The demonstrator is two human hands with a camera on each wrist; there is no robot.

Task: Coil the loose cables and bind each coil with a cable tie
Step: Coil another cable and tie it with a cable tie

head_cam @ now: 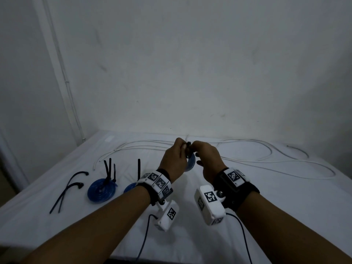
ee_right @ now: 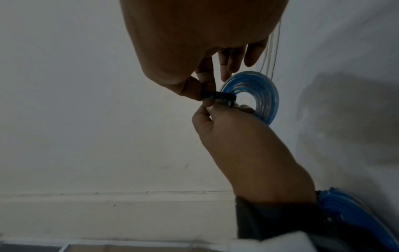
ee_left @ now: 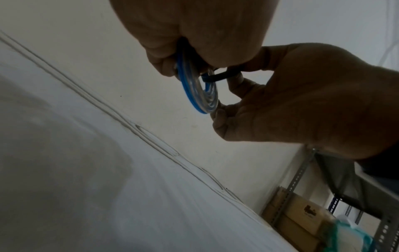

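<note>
Both hands are raised above the white table [head_cam: 228,216], close together. My left hand [head_cam: 180,150] grips a small blue cable coil [head_cam: 191,161] by its upper edge; the coil [ee_left: 198,93] hangs upright below the fingers. A black cable tie [head_cam: 188,145] is looped through the coil. My right hand [head_cam: 198,149] pinches that tie [ee_right: 218,95] between thumb and forefinger, right beside the coil [ee_right: 259,95]. The left hand [ee_right: 233,129] has its fingertips against the tie too. The right hand's [ee_left: 302,102] lower fingers curl under the coil's rim.
Two more blue coils [head_cam: 102,189] [head_cam: 130,187] lie at the left of the table with black tie tails sticking up. Two loose black ties [head_cam: 70,189] lie further left. A long loose white cable [head_cam: 247,155] sprawls along the back. Walls close the back and left.
</note>
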